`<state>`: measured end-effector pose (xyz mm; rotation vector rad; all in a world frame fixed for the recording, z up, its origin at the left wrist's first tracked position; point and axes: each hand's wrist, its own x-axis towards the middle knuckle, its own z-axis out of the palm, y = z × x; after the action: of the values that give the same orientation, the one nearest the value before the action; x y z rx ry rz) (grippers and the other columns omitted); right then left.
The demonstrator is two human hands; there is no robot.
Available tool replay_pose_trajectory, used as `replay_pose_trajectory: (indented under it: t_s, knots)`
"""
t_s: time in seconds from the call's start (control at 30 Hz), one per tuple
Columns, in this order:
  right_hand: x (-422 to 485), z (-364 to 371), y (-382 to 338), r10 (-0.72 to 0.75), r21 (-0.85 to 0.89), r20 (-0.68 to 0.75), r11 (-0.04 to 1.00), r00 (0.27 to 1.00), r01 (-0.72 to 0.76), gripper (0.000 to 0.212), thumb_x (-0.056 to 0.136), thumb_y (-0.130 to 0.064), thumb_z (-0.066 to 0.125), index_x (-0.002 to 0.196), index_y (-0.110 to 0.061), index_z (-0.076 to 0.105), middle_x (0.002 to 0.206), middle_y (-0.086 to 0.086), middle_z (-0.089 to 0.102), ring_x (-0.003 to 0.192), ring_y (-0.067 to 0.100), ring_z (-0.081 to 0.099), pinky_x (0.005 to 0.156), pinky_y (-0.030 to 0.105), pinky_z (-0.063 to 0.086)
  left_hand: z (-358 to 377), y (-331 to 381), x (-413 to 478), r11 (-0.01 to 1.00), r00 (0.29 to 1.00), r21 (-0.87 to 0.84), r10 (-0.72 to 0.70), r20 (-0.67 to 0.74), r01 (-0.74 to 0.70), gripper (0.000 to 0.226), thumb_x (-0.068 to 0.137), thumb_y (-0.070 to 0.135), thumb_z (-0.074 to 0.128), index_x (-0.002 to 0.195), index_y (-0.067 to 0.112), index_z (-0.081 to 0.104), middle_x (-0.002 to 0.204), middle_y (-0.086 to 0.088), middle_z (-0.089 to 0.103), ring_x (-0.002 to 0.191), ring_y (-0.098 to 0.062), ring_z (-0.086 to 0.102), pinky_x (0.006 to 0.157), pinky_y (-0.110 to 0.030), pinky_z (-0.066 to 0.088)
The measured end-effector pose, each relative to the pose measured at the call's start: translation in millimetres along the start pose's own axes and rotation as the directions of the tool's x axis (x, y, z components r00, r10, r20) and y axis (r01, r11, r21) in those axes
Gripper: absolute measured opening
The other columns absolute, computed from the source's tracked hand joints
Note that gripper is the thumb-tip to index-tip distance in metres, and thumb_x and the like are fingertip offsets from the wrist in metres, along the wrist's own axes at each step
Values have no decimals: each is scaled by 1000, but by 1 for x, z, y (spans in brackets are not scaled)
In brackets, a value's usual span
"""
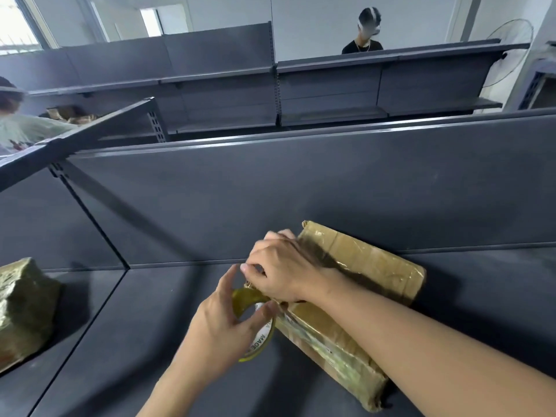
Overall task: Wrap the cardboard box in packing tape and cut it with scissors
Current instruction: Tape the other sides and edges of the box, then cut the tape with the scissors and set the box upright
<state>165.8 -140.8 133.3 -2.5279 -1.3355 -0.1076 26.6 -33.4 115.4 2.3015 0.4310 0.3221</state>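
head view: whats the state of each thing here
cardboard box, lying flat on the shelf, partly taped
tape roll, on edge against the box's left edge, gripped by left hand
right hand, fingers curled over the box's left end
wrapped parcel, taped all over, untouched at left

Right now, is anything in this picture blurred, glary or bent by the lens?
Head view: fingers of the right hand smear with motion blur over the cardboard box; glare streaks its taped top; the left hand and tape roll look sharp; the wide lens bows the shelf rail.
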Motion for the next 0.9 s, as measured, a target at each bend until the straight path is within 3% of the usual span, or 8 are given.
replay_pose_trajectory:
  t_s: [0.13,0.23,0.33,0.4,0.43,0.57,0.73,0.9]
  knots:
    - [-56,-28,20,308,-71,-253,939,917,-335,50,93,-53,44,131,-28,61,150,7,50,139,29,42,119,54,22,-26,3,20,987,962,-139,-44,270,84,56,73,84,63,107,40,74,101,4,78,94,-6,71,95,-41,57]
    - [-131,-52,57,672,204,-381,731,635,-651,57,96,-57,48,144,-27,48,157,8,39,142,32,38,114,53,29,-30,4,52,942,969,-309,-55,241,130,37,77,65,77,95,33,80,98,12,79,95,-7,73,88,-27,57]
    - [-181,-43,74,937,850,-128,273,326,-450,52,99,-45,58,147,-31,45,153,2,45,139,28,43,113,50,34,-10,0,87,826,915,-482,-94,393,292,56,72,45,80,121,19,73,115,2,78,117,-18,69,102,-35,52]
    - [-183,-21,70,911,958,186,-84,367,-275,57,95,-55,59,147,-36,46,149,-8,47,137,25,46,114,53,35,7,-3,97,793,821,-468,-70,567,391,65,78,35,77,137,11,62,126,-9,73,121,-24,67,108,-39,48]
    - [-180,-9,69,865,944,264,-140,427,-299,69,88,-67,60,148,-37,45,151,-11,46,138,23,46,115,53,34,13,-4,99,781,778,-465,-41,627,416,60,84,30,73,139,8,61,132,-13,69,123,-27,65,109,-41,48]
    - [-155,13,80,818,903,214,43,534,-428,105,68,-92,54,155,-37,34,160,-12,37,146,17,36,121,47,27,22,-14,87,571,731,-616,40,681,543,47,91,15,60,137,4,61,138,-23,62,120,-36,65,96,-39,57]
    - [-116,1,92,697,902,169,175,697,-394,57,101,-56,42,150,-27,45,132,-19,48,133,7,44,103,24,31,23,-18,61,454,821,-723,-33,570,521,46,86,7,63,133,3,64,125,-30,67,100,-40,72,79,-44,63]
    - [-104,0,129,727,663,-46,535,685,-524,52,102,-52,42,99,-8,71,97,8,75,97,29,68,82,39,52,29,-9,41,420,890,-787,-161,426,452,35,99,1,47,126,8,68,103,-24,75,73,-32,76,56,-35,61]
